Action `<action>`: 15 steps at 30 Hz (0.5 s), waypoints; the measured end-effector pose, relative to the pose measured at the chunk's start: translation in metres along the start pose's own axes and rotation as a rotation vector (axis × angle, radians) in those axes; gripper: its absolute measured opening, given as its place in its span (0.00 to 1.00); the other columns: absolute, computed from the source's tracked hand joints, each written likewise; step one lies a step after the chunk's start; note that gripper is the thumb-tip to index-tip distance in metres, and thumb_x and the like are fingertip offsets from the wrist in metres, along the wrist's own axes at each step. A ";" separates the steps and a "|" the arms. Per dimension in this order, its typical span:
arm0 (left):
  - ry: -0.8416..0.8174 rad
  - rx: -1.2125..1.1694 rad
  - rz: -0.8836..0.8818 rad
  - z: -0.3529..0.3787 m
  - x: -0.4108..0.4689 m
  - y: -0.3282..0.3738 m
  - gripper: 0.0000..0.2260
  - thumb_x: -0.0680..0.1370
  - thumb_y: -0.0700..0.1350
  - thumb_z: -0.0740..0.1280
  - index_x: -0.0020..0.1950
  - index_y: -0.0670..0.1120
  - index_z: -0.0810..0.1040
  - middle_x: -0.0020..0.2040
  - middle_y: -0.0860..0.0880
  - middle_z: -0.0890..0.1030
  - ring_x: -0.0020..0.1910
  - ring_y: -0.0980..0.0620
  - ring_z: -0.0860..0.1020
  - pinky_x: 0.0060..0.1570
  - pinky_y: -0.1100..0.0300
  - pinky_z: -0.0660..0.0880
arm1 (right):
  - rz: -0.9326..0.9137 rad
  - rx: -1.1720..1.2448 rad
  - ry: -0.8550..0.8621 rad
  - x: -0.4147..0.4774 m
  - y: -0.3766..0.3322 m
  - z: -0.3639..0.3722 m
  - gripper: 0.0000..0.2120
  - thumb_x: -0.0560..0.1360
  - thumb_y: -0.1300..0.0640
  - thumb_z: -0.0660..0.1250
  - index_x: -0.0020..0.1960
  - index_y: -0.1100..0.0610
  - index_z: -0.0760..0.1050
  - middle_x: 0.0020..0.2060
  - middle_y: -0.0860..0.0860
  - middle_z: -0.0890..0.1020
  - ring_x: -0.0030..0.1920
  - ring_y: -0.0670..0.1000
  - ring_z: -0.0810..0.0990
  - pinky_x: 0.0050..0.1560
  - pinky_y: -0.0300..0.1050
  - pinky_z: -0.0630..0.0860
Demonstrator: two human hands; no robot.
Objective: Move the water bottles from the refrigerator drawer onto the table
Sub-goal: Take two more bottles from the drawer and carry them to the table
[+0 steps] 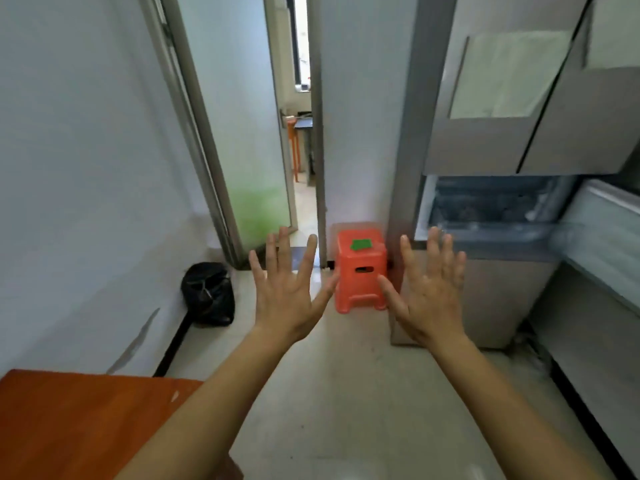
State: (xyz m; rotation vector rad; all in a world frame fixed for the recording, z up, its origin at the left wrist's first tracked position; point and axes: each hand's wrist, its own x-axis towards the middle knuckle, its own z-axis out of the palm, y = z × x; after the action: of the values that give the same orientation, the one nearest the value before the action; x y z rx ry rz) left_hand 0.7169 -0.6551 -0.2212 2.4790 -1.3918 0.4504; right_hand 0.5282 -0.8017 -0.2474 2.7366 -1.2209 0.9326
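Judging by what shows, the task is barely begun. No bottle shows on the visible corner of the orange-brown wooden table (69, 427) at eight o'clock. The left hand (287, 299) and right hand (429, 292) hover with fingers spread wide, holding nothing. At two o'clock the translucent refrigerator drawer (491, 209) stands pulled open. Dim rounded shapes inside may be the water bottles, but blur hides them. All the carrying seems left. A red plastic stool (360, 271) stands at twelve o'clock.

table (69, 420) near-left, stool (360, 268) ahead — refrigerator drawer (491, 209) right
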 end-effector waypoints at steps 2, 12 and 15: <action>-0.012 -0.019 0.044 0.020 0.019 0.037 0.33 0.78 0.69 0.44 0.80 0.56 0.48 0.81 0.41 0.44 0.79 0.41 0.42 0.73 0.32 0.47 | 0.054 -0.030 0.004 0.001 0.041 0.001 0.40 0.77 0.29 0.46 0.81 0.50 0.51 0.80 0.59 0.42 0.79 0.62 0.38 0.76 0.66 0.41; -0.125 -0.177 0.168 0.141 0.151 0.187 0.34 0.78 0.70 0.40 0.80 0.57 0.40 0.80 0.45 0.35 0.78 0.43 0.34 0.74 0.36 0.41 | 0.266 -0.187 -0.029 0.072 0.222 0.044 0.42 0.75 0.29 0.49 0.82 0.50 0.45 0.79 0.58 0.37 0.79 0.61 0.37 0.75 0.69 0.46; -0.141 -0.203 0.237 0.149 0.214 0.235 0.33 0.79 0.69 0.42 0.79 0.57 0.36 0.79 0.46 0.31 0.76 0.45 0.29 0.74 0.39 0.36 | 0.295 -0.205 -0.017 0.120 0.269 0.040 0.42 0.75 0.28 0.47 0.82 0.50 0.45 0.80 0.58 0.39 0.79 0.61 0.38 0.76 0.68 0.46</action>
State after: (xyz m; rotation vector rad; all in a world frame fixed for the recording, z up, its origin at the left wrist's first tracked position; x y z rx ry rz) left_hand 0.6413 -0.9960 -0.2570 2.2313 -1.7045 0.1706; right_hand 0.4285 -1.0797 -0.2801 2.4562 -1.6540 0.7505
